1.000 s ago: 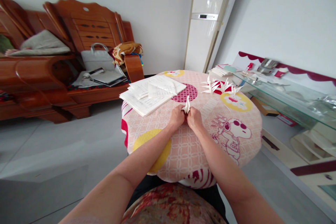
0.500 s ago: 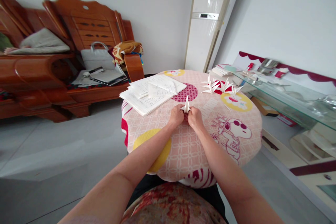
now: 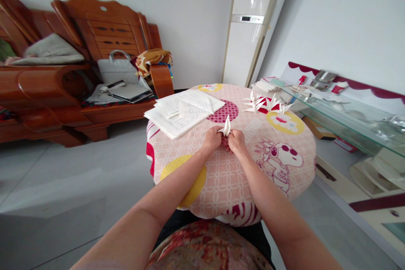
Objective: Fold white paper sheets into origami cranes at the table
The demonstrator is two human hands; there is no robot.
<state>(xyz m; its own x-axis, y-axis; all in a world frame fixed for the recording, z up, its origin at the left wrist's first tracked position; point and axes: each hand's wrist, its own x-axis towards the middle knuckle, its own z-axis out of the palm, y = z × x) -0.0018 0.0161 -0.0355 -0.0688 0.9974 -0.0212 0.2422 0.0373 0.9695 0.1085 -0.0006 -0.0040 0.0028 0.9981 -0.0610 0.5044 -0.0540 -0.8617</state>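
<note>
Between my hands, above the middle of the round table, is a white folded paper crane (image 3: 227,127) with one pointed part standing up. My left hand (image 3: 213,139) pinches its left side. On the right side my right hand (image 3: 236,140) has its fingers closed on the paper. The fingertips are partly hidden beneath the fold. Farther back to the right, several finished-looking white paper cranes (image 3: 268,103) stand close together. A stack of written paper sheets (image 3: 180,120) lies behind my left hand, with a smaller loose sheet on top.
A pink patterned cloth (image 3: 218,185) covers the table. Along its right side runs a glass-topped cabinet (image 3: 354,118) with a red cup (image 3: 339,87) and other items. A wooden sofa (image 3: 117,29) holding a grey bag (image 3: 117,69) stands at the left, a tall white air conditioner (image 3: 245,46) behind.
The paper crane has shifted slightly right and tilted a little. My right hand has moved slightly to the right, and more of the fingers under the paper now show.
</note>
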